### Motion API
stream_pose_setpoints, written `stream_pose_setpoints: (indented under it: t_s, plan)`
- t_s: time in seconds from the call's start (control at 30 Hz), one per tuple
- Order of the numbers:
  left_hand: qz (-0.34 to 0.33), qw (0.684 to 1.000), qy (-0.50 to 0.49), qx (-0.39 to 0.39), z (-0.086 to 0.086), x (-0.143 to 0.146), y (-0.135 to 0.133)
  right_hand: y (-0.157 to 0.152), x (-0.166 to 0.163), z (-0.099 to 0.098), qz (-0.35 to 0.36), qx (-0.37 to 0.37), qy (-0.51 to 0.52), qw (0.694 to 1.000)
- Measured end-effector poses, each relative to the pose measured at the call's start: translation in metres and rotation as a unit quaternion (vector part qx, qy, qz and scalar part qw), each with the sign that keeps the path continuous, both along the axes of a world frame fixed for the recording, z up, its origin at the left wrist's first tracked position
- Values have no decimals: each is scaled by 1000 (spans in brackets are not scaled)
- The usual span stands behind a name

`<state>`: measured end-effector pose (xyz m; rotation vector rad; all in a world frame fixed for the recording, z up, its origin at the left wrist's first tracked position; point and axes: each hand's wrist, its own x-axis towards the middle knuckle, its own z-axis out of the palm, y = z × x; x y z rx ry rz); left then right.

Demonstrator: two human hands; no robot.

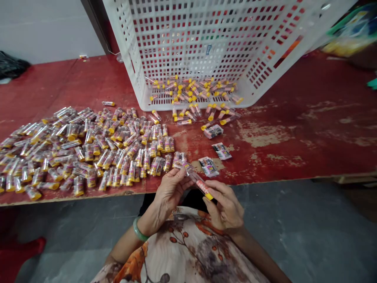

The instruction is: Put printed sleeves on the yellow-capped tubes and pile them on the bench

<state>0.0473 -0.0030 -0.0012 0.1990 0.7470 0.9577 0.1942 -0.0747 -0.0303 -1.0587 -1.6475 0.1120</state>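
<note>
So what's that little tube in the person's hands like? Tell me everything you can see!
The tube is slim and see-through, like plastic, with a yellow end and a red-and-white patch beside it. It slants at the near edge of the red table, yellow end toward the person. The right hand grips it near that end. The left hand pinches clear material at the other; whether that's tube or wrapper, I can't tell.

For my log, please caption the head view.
Left hand pinches a clear piece, right hand a yellow-capped tube, at a red table with heaped tubes and a white crate.
</note>
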Motion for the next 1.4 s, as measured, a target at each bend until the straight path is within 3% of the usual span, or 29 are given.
stream_pose_setpoints:
  t_s: [0.13, 0.27, 0.37, 0.43, 0.53, 0.63, 0.73, 0.87, 1.17, 1.3, 1.4]
  plan:
    - [-7, 1000, -2, -6, -1, 0, -1, 2, 1, 4, -13, -3, 1, 1000]
    - [-8, 1000, 4, 2, -1, 0, 1, 2, 3, 4, 24, -9, -10, 1000]
    - [-2, 1000, 22, -10, -3, -1, 2, -1, 5, 6, 21, -60, 77, 995]
    - [7, 999, 40, -10, -4, -1, 2, 0, 5, 10, 10, -125, 196, 972]
    - [13, 997, 77, 21, -3, 1, 0, 7, 3, 14, 5, -248, 353, 902]
    - [-8, 991, 117, 59, -1, 2, -4, 17, 0, 16, 33, -377, 373, 847]
    - [-43, 985, 144, 84, -1, 1, -8, 24, -3, 16, 66, -444, 349, 823]
    - [-80, 981, 159, 76, -2, -1, -8, 26, -4, 14, 42, -443, 360, 820]
    - [-60, 988, 134, 44, -3, 0, -7, 21, 3, 18, 28, -441, 332, 833]
    - [-37, 994, 106, 17, -5, 0, -5, 10, 18, 21, 22, -402, 371, 837]
    - [-34, 995, 96, -4, -5, 1, -4, 2, 24, 26, 43, -342, 380, 858]
